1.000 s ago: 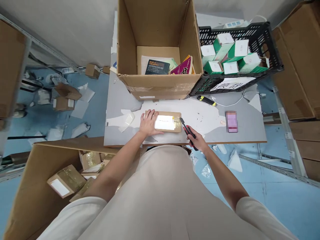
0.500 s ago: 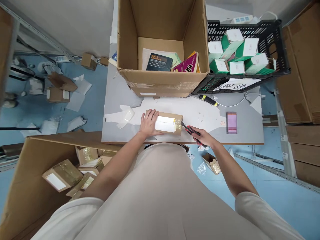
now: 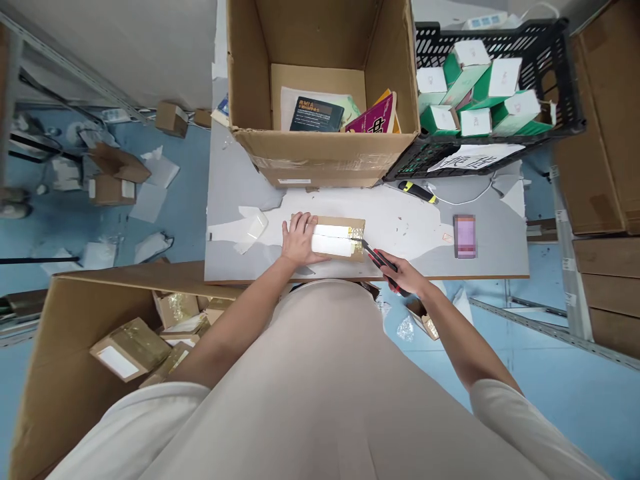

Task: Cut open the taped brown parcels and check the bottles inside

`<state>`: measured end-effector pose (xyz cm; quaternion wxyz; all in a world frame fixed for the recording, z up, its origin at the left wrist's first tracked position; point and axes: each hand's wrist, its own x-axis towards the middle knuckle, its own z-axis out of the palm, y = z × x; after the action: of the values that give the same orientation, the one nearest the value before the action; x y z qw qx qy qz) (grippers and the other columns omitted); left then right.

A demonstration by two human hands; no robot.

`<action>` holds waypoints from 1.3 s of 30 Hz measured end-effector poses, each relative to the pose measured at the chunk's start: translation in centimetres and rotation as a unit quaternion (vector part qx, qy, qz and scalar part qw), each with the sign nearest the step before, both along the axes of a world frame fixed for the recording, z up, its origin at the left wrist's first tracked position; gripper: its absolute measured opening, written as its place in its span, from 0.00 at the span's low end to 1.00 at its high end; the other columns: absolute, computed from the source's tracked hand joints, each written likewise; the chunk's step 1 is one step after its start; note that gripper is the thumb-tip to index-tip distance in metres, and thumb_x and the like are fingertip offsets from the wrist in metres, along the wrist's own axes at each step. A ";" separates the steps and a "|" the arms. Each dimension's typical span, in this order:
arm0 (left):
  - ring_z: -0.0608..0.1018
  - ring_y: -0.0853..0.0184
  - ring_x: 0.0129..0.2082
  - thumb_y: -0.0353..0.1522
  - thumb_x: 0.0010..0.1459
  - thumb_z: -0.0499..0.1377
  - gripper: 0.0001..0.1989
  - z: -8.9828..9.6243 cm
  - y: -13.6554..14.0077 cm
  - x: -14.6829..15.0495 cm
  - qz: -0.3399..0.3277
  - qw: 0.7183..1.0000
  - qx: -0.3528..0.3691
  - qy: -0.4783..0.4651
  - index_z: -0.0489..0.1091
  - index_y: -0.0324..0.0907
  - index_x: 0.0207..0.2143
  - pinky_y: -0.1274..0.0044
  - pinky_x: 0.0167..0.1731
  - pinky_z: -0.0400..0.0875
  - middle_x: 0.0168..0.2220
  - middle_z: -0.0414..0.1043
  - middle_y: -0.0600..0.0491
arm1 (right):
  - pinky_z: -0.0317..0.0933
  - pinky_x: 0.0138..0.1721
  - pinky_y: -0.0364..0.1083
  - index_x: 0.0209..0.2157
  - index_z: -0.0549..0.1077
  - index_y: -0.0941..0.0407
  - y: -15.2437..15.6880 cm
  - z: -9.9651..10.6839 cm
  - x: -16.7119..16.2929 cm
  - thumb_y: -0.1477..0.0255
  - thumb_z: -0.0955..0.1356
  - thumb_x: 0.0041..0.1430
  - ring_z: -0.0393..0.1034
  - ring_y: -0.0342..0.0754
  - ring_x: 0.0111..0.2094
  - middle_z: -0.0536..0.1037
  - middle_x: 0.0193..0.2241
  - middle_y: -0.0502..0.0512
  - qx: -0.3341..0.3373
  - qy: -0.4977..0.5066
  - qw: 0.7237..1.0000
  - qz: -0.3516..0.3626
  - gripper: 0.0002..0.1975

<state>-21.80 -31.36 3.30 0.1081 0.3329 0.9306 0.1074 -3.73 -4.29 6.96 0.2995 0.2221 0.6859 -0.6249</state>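
Observation:
A small cardboard box (image 3: 340,251) with a white label and tape on its right end lies on the table near my body. My left hand (image 3: 299,241) grips its left end, fingers over the top and thumb along the near side. In my right hand (image 3: 401,275) is a black and red utility knife (image 3: 376,256), fingers closed round its handle. Its tip touches the taped right end of the box. A thin dark line runs lengthwise across the label.
A large open carton (image 3: 325,157) with several books stands at the back of the table (image 3: 235,260). Beside it, a black crate (image 3: 565,127) holds green-and-white boxes. A yellow-black cutter (image 3: 417,192) and a purple phone-shaped item (image 3: 465,236) lie right. Lower left, a big carton (image 3: 75,293) contains parcels.
A dark line now crosses the label where it was unmarked. The knife remains at the box's right end in my right hand, and my left hand still holds the box. The view has shifted slightly.

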 end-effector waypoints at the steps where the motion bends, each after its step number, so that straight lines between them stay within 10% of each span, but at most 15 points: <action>1: 0.52 0.43 0.64 0.54 0.39 0.63 0.54 0.0 0.0 0.0 -0.001 1.000 0.001 0.001 0.50 0.38 0.63 0.52 0.59 0.44 0.63 0.52 0.36 | 0.58 0.15 0.39 0.65 0.52 0.48 -0.1 0.0 0.3 0.63 0.63 0.61 0.61 0.38 0.14 0.66 0.19 0.43 0.000 0.005 1.000 -0.008 0.31; 20: 0.50 0.42 0.64 0.56 0.38 0.63 0.56 -0.1 -0.4 0.1 -0.016 0.999 0.030 0.005 0.50 0.38 0.64 0.49 0.61 0.36 0.64 0.50 0.35 | 0.59 0.18 0.42 0.65 0.50 0.51 -2.5 -1.2 6.7 0.56 0.63 0.58 0.62 0.40 0.16 0.68 0.24 0.45 0.051 0.023 0.996 -0.071 0.36; 26: 0.48 0.42 0.65 0.57 0.41 0.61 0.54 0.1 -1.2 1.0 -0.023 0.997 0.056 0.036 0.51 0.37 0.63 0.47 0.59 0.29 0.66 0.46 0.35 | 0.66 0.33 0.48 0.67 0.40 0.51 -1.7 -4.3 5.1 0.61 0.55 0.63 0.68 0.45 0.25 0.71 0.33 0.52 0.269 0.051 0.953 -0.133 0.33; 31: 0.54 0.50 0.65 0.46 0.57 0.54 0.33 -0.5 -1.9 3.0 -0.061 0.993 0.080 0.058 0.58 0.38 0.60 0.53 0.62 0.40 0.64 0.53 0.38 | 0.62 0.45 0.54 0.67 0.41 0.58 -2.6 -8.2 -0.8 0.70 0.54 0.61 0.67 0.53 0.38 0.66 0.41 0.63 0.447 -0.001 0.892 -0.069 0.34; 39: 0.68 0.56 0.57 0.30 0.63 0.47 0.20 -2.3 -0.9 6.0 -0.015 0.995 0.076 0.059 0.65 0.45 0.56 0.59 0.57 0.56 0.57 0.67 0.44 | 0.57 0.49 0.59 0.65 0.49 0.60 -2.2 -11.3 -2.6 0.67 0.59 0.61 0.59 0.62 0.50 0.62 0.47 0.69 0.531 -0.001 0.847 0.014 0.32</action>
<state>-15.81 -32.23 1.03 0.0284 0.3598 0.9193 0.1567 -6.31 -6.51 -4.35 0.1449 0.3382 0.9159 -0.1604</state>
